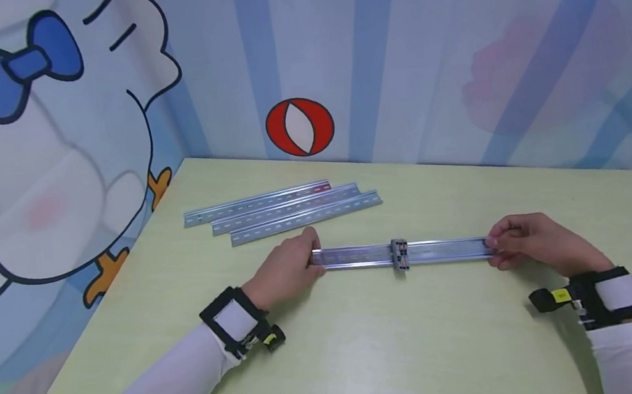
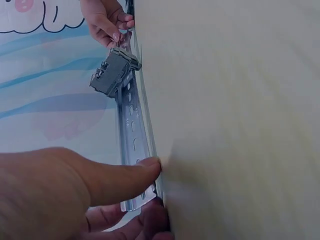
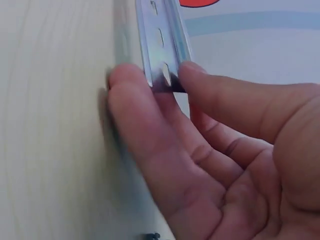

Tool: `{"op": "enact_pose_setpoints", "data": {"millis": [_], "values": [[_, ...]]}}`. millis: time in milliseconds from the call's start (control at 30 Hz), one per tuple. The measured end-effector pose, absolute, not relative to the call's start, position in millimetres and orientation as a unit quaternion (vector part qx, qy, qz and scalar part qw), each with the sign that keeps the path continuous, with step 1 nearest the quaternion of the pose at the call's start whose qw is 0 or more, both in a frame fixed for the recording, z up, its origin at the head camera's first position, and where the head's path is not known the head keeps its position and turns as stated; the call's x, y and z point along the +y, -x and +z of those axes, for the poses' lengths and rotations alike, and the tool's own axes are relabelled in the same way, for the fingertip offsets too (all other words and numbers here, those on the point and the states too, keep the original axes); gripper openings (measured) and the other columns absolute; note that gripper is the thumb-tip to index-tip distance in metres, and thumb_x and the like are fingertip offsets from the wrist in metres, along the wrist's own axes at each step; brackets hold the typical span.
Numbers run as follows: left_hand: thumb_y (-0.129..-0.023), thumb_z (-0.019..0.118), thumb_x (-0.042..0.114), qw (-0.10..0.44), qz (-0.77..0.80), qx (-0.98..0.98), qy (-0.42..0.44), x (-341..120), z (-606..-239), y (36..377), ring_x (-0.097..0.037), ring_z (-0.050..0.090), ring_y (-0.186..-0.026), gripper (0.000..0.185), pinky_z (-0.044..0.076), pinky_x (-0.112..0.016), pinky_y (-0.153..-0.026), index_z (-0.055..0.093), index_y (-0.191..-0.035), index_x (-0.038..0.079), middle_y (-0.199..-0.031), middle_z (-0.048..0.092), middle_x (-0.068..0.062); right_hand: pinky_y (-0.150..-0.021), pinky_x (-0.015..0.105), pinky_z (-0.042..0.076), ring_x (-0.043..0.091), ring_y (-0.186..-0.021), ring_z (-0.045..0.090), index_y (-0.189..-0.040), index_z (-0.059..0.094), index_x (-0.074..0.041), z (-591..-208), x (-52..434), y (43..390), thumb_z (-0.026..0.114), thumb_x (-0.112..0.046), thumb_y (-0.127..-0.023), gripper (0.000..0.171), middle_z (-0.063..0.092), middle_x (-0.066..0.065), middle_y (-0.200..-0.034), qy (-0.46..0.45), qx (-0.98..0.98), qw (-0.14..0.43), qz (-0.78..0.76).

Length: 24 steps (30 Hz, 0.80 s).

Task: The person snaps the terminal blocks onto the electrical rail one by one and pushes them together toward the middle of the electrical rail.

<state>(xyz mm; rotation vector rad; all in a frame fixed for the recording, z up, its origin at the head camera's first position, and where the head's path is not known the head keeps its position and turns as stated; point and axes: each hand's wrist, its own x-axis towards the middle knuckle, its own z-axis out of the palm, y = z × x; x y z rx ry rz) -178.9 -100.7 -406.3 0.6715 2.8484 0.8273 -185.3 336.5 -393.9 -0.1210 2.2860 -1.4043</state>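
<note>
Silver rail (image 1: 449, 250) | long axis crosswise | left fingers (image 2: 155, 220), right fingers (image 3: 137, 110) pinching opposite ends | grey block (image 1: 400, 255) across middle

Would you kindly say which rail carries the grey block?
The rail in the grip of the left hand and right hand; three rails behind carry none.

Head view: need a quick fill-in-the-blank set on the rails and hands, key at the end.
1. The gray block sits on the held rail ____ the left hand and right hand.
2. The loose rails on the table number ____.
3. The hand nearer them is the ____ one.

Missing words: between; three; left
</note>
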Motion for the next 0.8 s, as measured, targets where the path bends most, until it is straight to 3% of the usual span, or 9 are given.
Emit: {"op": "enact_pose_setpoints", "data": {"millis": [133, 333, 567, 667, 733, 800], "values": [[-0.091, 0.068, 0.012, 0.069, 0.288, 0.928, -0.226, -99, -406, 180, -0.017, 0.050, -0.066, 0.026, 0.040, -0.028, -0.058, 0.049, -0.107, 0.007, -0.076, 0.055, -0.002, -0.078, 0.035, 0.059, 0.023, -0.084, 0.072, -0.119, 0.050, 0.012, -397, 337, 184, 0.063, -0.018, -0.096, 0.040, 0.072, 0.018, -0.097, 0.029, 0.819, 0.204, -0.535], [-0.092, 0.062, 0.004, 0.045, 0.329, 0.913, -0.238, -88, -408, 188, -0.018, 0.050, -0.080, 0.027, 0.043, -0.030, -0.068, 0.051, -0.117, 0.006, -0.090, 0.056, -0.006, -0.074, 0.026, 0.056, 0.019, -0.086, 0.072, -0.125, 0.052, 0.005, -395, 342, 183, 0.064, -0.033, -0.094, 0.050, 0.072, 0.014, -0.102, 0.005, 0.857, 0.143, -0.495], [-0.089, 0.065, 0.002, 0.027, 0.417, 0.885, -0.205, -54, -412, 206, -0.018, 0.053, -0.083, 0.037, 0.046, -0.027, -0.069, 0.058, -0.126, 0.003, -0.097, 0.059, -0.010, -0.079, 0.021, 0.054, 0.008, -0.097, 0.069, -0.137, 0.046, 0.002, -387, 365, 178, 0.057, -0.044, -0.097, 0.062, 0.070, -0.004, -0.110, -0.032, 0.864, 0.097, -0.493], [-0.089, 0.067, 0.003, 0.008, 0.444, 0.876, -0.188, -35, -412, 217, -0.017, 0.059, -0.086, 0.043, 0.051, -0.027, -0.075, 0.058, -0.131, 0.003, -0.109, 0.063, -0.009, -0.079, 0.018, 0.054, 0.003, -0.097, 0.067, -0.143, 0.040, 0.003, -386, 375, 177, 0.054, -0.043, -0.098, 0.067, 0.067, -0.010, -0.109, -0.033, 0.868, 0.080, -0.488], [-0.088, 0.068, 0.003, -0.001, 0.462, 0.868, -0.180, -21, -411, 224, -0.016, 0.063, -0.088, 0.046, 0.053, -0.026, -0.077, 0.058, -0.133, 0.002, -0.115, 0.065, -0.011, -0.081, 0.020, 0.054, -0.003, -0.096, 0.065, -0.146, 0.038, 0.003, -388, 380, 176, 0.053, -0.045, -0.098, 0.069, 0.062, -0.010, -0.113, -0.042, 0.878, 0.065, -0.472], [-0.088, 0.069, 0.003, -0.006, 0.469, 0.866, -0.174, -7, -410, 230, -0.013, 0.063, -0.087, 0.047, 0.052, -0.023, -0.077, 0.057, -0.134, 0.001, -0.119, 0.066, -0.012, -0.090, 0.029, 0.054, -0.010, -0.093, 0.061, -0.148, 0.035, 0.002, -391, 386, 175, 0.051, -0.045, -0.099, 0.070, 0.059, 0.000, -0.123, -0.053, 0.885, 0.051, -0.460]]}}
